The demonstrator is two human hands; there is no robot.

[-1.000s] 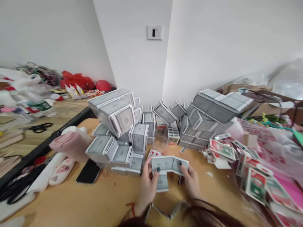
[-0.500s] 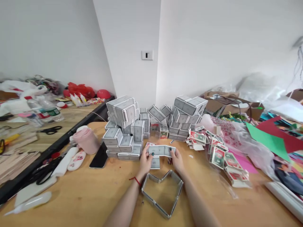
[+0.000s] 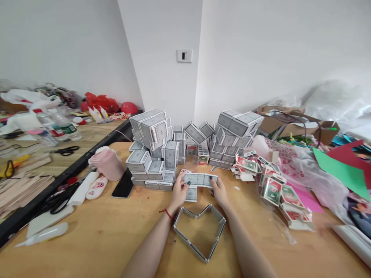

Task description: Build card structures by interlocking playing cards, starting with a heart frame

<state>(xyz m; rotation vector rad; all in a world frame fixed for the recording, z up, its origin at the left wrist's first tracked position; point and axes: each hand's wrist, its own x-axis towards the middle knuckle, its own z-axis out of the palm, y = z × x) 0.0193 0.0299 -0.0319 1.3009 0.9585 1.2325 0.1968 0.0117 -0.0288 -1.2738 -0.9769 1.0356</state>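
My left hand [image 3: 179,192] and my right hand [image 3: 219,191] both pinch the ends of a strip of joined grey-backed playing cards [image 3: 199,179], held upright just above the wooden table [image 3: 116,235]. A single grey card [image 3: 191,194] lies under the strip. In front of my forearms stands a heart-shaped frame made of folded cards [image 3: 199,231]. Behind the strip rise piles of grey card blocks [image 3: 155,148] and a further card block pile [image 3: 234,135].
Loose red and green card boxes [image 3: 274,185] lie to the right, with coloured paper [image 3: 340,172] beyond. A black phone [image 3: 124,183], a pink roll [image 3: 107,164], scissors [image 3: 59,200] and a glue bottle [image 3: 43,234] sit on the left. A second table [image 3: 43,154] holds water bottles.
The view pulled back and settled, so the heart frame came into sight. Both hands keep holding the card strip in nearly the same place.
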